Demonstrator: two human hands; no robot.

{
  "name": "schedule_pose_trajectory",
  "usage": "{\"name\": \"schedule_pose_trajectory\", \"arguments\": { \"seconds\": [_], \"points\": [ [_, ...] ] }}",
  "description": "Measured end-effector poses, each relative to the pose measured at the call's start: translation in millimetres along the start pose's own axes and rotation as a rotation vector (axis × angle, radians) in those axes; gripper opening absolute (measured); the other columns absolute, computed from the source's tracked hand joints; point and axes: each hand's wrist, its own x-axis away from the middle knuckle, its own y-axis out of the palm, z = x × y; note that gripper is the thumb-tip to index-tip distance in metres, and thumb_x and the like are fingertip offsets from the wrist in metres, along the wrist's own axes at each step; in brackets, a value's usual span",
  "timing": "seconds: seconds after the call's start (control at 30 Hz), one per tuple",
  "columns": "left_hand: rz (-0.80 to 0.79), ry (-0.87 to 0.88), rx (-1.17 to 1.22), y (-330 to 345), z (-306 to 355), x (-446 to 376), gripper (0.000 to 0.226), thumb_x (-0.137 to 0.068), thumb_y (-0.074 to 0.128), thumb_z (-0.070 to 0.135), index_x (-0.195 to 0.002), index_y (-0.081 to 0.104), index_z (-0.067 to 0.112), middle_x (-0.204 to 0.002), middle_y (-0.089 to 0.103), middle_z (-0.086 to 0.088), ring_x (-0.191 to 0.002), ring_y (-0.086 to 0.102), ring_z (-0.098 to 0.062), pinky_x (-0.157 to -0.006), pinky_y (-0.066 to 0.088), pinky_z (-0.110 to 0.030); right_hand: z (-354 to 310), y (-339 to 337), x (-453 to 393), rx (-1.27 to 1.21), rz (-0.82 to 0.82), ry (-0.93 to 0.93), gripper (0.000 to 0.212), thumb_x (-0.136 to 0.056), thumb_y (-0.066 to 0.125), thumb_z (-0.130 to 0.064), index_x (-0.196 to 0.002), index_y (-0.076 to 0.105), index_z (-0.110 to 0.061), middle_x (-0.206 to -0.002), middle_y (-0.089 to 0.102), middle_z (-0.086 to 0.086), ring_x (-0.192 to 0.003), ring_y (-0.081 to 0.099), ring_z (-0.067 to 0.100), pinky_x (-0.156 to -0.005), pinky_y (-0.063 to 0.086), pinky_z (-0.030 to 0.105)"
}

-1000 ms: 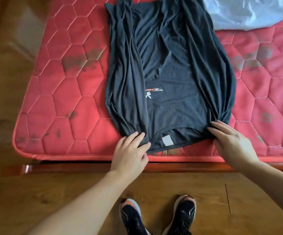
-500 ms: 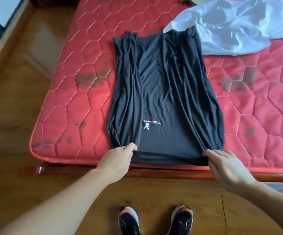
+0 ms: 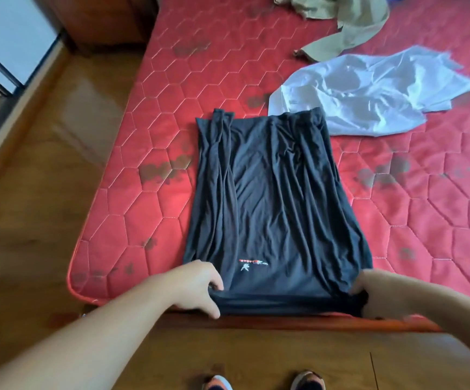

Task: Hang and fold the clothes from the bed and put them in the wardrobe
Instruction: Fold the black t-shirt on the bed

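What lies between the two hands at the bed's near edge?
In the head view, only the black shirt's bunched near edge spans from left hand to right hand, both gripping it.

red mattress (image 3: 149,209), black shirt (image 3: 273,198), white garment (image 3: 368,94)

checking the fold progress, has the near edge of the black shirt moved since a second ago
Yes. The black shirt's near edge, gripped by both hands, has been pulled toward the mattress's near edge.

Both arms reach forward, left hand (image 3: 197,288) and right hand (image 3: 380,294) each pinching with curled fingers.
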Motion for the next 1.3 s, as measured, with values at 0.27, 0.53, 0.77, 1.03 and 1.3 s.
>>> {"name": "schedule_pose_trajectory", "arguments": {
  "seconds": [0.27, 0.53, 0.77, 1.03, 1.3],
  "points": [
    [0.298, -0.036, 0.367, -88.2, -18.7, -10.7, 0.016, -0.078, 0.075, 0.016, -0.087, 0.070, 0.028, -0.086, 0.072, 0.010, -0.082, 0.068, -0.011, -0.075, 0.052, -0.026, -1.4, -100.5, -11.4, -0.344, 0.436, 0.127, 0.019, -0.076, 0.063, -0.002, -0.086, 0.075, -0.013, -0.081, 0.071, 0.007, -0.079, 0.064, 0.024, -0.071, 0.047, 0.030],
    [0.472, -0.075, 0.907, -153.8, -34.6, -54.2, 0.018, -0.084, 0.071, 0.006, -0.095, 0.076, 0.020, -0.093, 0.077, 0.005, -0.090, 0.070, -0.005, -0.084, 0.048, -0.016, 28.3, -163.3, -61.5, -1.231, 0.557, 0.116, 0.015, -0.083, 0.063, 0.006, -0.092, 0.073, -0.001, -0.084, 0.070, 0.015, -0.076, 0.064, 0.026, -0.076, 0.058, 0.032],
    [0.593, -0.127, 1.117, -190.0, -39.0, -118.4, 0.016, -0.098, 0.057, 0.019, -0.106, 0.071, 0.021, -0.100, 0.075, 0.008, -0.093, 0.070, -0.005, -0.080, 0.050, -0.024, 55.2, -210.0, -115.8, -1.355, 0.514, 0.090, 0.012, -0.090, 0.061, -0.004, -0.095, 0.071, -0.004, -0.089, 0.070, 0.015, -0.078, 0.063, 0.026, -0.080, 0.051, 0.036],
    [0.885, -0.166, 0.757, -216.7, -68.3, -187.0, 0.021, -0.098, 0.052, 0.032, -0.090, 0.068, 0.021, -0.082, 0.063, 0.010, -0.080, 0.057, -0.011, -0.074, 0.045, -0.030, 55.2, -232.9, -198.4, -1.126, 0.825, 0.083, 0.016, -0.093, 0.054, -0.015, -0.085, 0.067, -0.020, -0.068, 0.061, -0.002, -0.057, 0.051, 0.013, -0.054, 0.039, 0.027],
    [0.978, -0.200, 0.711, -253.7, -91.4, -237.7, 0.038, -0.094, 0.057, 0.040, -0.083, 0.062, 0.004, -0.072, 0.049, -0.001, -0.066, 0.042, -0.014, -0.064, 0.032, -0.031, 52.0, -267.6, -259.5, -0.923, 1.013, 0.104, 0.014, -0.093, 0.046, -0.018, -0.090, 0.059, -0.020, -0.062, 0.051, -0.004, -0.056, 0.046, 0.013, -0.055, 0.033, 0.030]
  ]
}}
